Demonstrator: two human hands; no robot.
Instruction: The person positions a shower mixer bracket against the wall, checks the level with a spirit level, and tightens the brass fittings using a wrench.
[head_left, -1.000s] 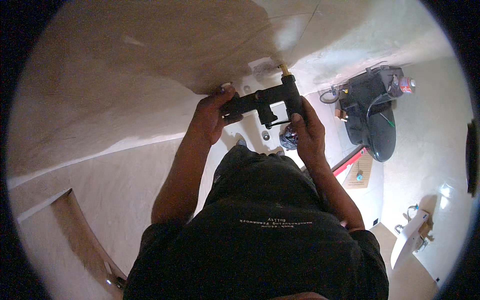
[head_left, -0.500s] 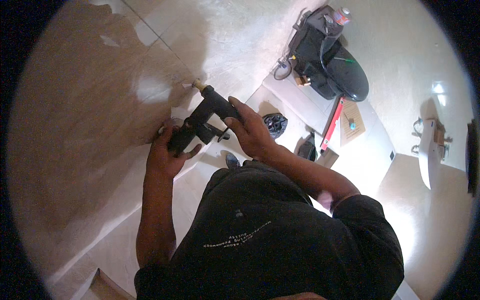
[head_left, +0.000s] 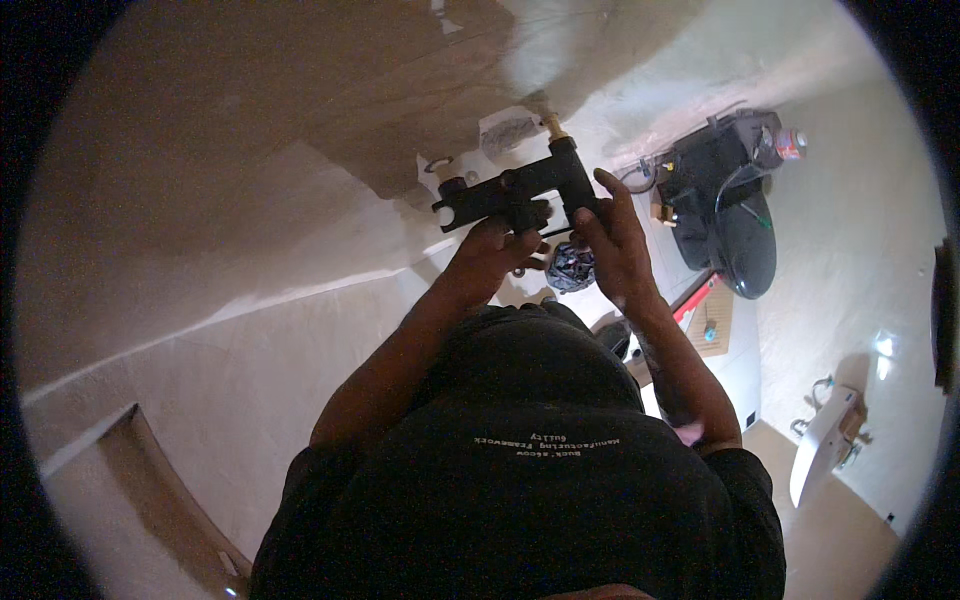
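Note:
A black shower mixer tap (head_left: 490,198) with a long body and a cross-piece at its right end is held up against the wall in front of me. A brass fitting (head_left: 555,126) sits between the cross-piece and the wall. From below, my left hand (head_left: 480,270) grips the middle of the body near a black handle or lever; some fingertips are hidden behind it. My right hand (head_left: 618,245) is closed around the near end of the cross-piece, thumb on one side and fingers on the other.
A black toilet (head_left: 738,240) stands to the right, with a can (head_left: 790,143) on its tank. Near it are a red spirit level (head_left: 697,297), cardboard (head_left: 716,335) and a black plastic bag (head_left: 572,268). A white washbasin (head_left: 822,450) is on the right wall. A niche (head_left: 160,480) opens at lower left.
My view has turned, so the room's things sit lower and farther right. The tap now lies closer to level. My left hand has shifted from its left end to under its middle.

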